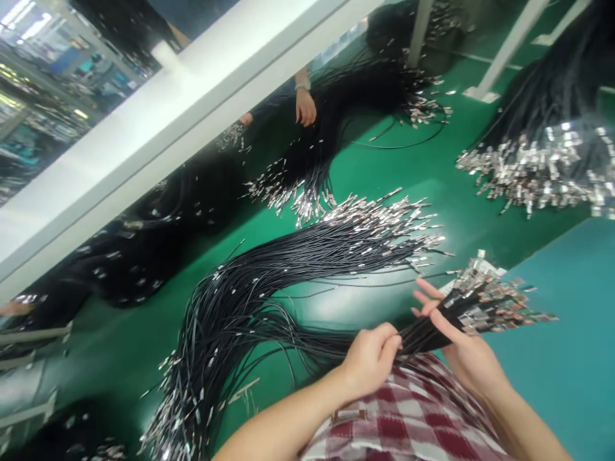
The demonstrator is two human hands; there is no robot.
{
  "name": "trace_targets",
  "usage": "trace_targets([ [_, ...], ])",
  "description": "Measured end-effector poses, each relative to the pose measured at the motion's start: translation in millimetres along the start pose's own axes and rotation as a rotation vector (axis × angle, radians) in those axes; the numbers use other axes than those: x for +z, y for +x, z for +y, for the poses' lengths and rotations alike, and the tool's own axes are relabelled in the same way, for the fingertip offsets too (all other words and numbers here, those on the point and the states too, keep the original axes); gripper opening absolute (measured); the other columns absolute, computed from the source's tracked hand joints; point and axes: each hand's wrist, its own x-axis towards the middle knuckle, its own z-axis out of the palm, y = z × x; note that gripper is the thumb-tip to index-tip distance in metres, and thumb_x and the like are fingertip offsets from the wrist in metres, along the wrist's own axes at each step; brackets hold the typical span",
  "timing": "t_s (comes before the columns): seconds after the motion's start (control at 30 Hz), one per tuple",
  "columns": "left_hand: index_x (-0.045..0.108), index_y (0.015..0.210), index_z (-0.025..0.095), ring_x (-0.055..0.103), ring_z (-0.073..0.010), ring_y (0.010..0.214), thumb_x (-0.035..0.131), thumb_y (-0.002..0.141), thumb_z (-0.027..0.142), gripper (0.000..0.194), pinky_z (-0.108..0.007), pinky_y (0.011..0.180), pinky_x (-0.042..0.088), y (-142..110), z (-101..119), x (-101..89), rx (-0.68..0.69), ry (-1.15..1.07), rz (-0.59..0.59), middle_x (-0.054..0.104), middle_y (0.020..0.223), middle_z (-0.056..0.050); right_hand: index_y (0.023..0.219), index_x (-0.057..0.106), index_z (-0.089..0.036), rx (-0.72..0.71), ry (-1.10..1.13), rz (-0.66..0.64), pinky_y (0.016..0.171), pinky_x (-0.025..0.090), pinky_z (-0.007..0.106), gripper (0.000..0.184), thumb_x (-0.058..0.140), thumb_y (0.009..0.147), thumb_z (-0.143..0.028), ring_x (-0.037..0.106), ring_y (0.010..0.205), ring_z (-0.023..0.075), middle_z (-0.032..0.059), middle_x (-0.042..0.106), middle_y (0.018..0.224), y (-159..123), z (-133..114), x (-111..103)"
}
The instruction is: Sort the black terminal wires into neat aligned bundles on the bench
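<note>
On your side of the loose cable pile [298, 256], your closed left hand [371, 358] grips one gathered bundle [416, 334], your half-open right hand [469, 352] cradles it near its connectors [494, 298], and the pile seems ungathered.

Left fingers [388, 340] grip a black cable bundle [417, 334]; right fingers [448, 325] spread around it near metal tips [497, 302].
</note>
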Motion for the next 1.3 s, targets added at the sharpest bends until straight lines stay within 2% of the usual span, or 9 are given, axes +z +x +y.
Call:
trace_targets([
  [0.13, 0.058, 0.073, 0.018, 0.053, -0.0144, 0.070, 0.043, 0.097, 0.030, 0.031, -0.025, 0.066, 0.041, 13, -7, -24.4, 0.203, 0.188, -0.050, 0.056, 0.071, -0.002, 0.070, 0.060, -0.023, 0.065, 0.163, -0.013, 0.077, 0.052, 0.031, 0.034, 0.085, 0.064, -0.045, 0.053, 0.070, 0.0140, -0.0027, 0.053, 0.068, 4, 6, 1],
  [0.3, 0.064, 0.097, 0.015, 0.053, -0.0232, 0.098, 0.049, 0.095, 0.024, 0.018, -0.036, 0.089, 0.042, 71, -44, -127.8, 0.182, 0.771, 0.219, 0.063, 0.099, -0.010, 0.068, 0.055, -0.021, 0.178, 0.310, 0.004, 0.060, 0.049, 0.024, 0.038, 0.086, 0.061, -0.041, 0.033, 0.050, 0.0082, -0.0073, 0.034, 0.053, 12, 7, 9],
  [0.4, 0.065, 0.098, 0.016, 0.052, -0.0261, 0.102, 0.053, 0.093, 0.024, 0.015, -0.039, 0.086, 0.043, 99, -63, -170.7, 0.132, 1.036, 0.064, 0.062, 0.102, -0.011, 0.068, 0.056, -0.020, 0.193, 0.316, -0.004, 0.062, 0.049, 0.024, 0.038, 0.087, 0.060, -0.040, 0.035, 0.052, 0.0086, -0.0064, 0.036, 0.055, 17, 6, 8],
  [0.53, 0.068, 0.088, 0.016, 0.057, -0.0229, 0.092, 0.054, 0.093, 0.025, 0.018, -0.036, 0.083, 0.046, 110, -66, -184.6, 0.149, 1.066, -0.032, 0.063, 0.091, -0.009, 0.067, 0.057, -0.020, 0.185, 0.308, -0.010, 0.065, 0.050, 0.025, 0.036, 0.086, 0.062, -0.040, 0.038, 0.054, 0.0092, -0.0056, 0.039, 0.056, 20, 5, 6],
  [0.73, 0.069, 0.090, 0.017, 0.063, -0.0201, 0.086, 0.050, 0.095, 0.026, 0.023, -0.034, 0.082, 0.049, 93, -43, -200.0, 0.285, 0.802, 0.164, 0.069, 0.090, -0.007, 0.068, 0.060, -0.020, 0.178, 0.321, -0.042, 0.067, 0.052, 0.025, 0.034, 0.086, 0.062, -0.041, 0.044, 0.054, 0.0090, -0.0056, 0.044, 0.055, 22, 5, 6],
  [0.87, 0.069, 0.092, 0.017, 0.065, -0.0165, 0.080, 0.052, 0.095, 0.028, 0.020, -0.028, 0.075, 0.050, 54, -11, -169.4, 0.344, 0.533, 0.242, 0.071, 0.088, -0.006, 0.071, 0.063, -0.021, 0.195, 0.304, -0.021, 0.074, 0.054, 0.028, 0.034, 0.086, 0.062, -0.043, 0.062, 0.074, 0.0156, 0.0001, 0.064, 0.072, 25, 2, 11],
  [1.0, 0.069, 0.091, 0.017, 0.064, -0.0155, 0.076, 0.050, 0.096, 0.026, 0.022, -0.026, 0.073, 0.050, 19, 6, -85.8, 0.326, 0.387, 0.212, 0.070, 0.083, -0.006, 0.077, 0.066, -0.020, 0.162, 0.271, -0.006, 0.090, 0.053, 0.035, 0.036, 0.087, 0.061, -0.044, 0.064, 0.104, 0.0244, 0.0091, 0.070, 0.109, 24, 1, 20],
  [1.1, 0.068, 0.089, 0.016, 0.062, -0.0157, 0.070, 0.046, 0.097, 0.023, 0.024, -0.026, 0.067, 0.049, 9, 4, -34.1, 0.240, 0.363, 0.165, 0.068, 0.078, -0.006, 0.080, 0.066, -0.021, 0.112, 0.274, 0.018, 0.091, 0.053, 0.035, 0.037, 0.088, 0.059, -0.044, 0.067, 0.094, 0.0217, 0.0049, 0.072, 0.092, 19, 6, 18],
  [1.3, 0.067, 0.088, 0.017, 0.064, -0.0166, 0.076, 0.048, 0.095, 0.020, 0.021, -0.026, 0.072, 0.049, 5, -2, -11.7, 0.103, 0.303, 0.230, 0.069, 0.082, -0.006, 0.088, 0.064, -0.025, 0.102, 0.292, 0.106, 0.082, 0.056, 0.034, 0.043, 0.087, 0.059, -0.047, 0.065, 0.086, 0.0194, 0.0001, 0.067, 0.085, 5, 16, 4],
])
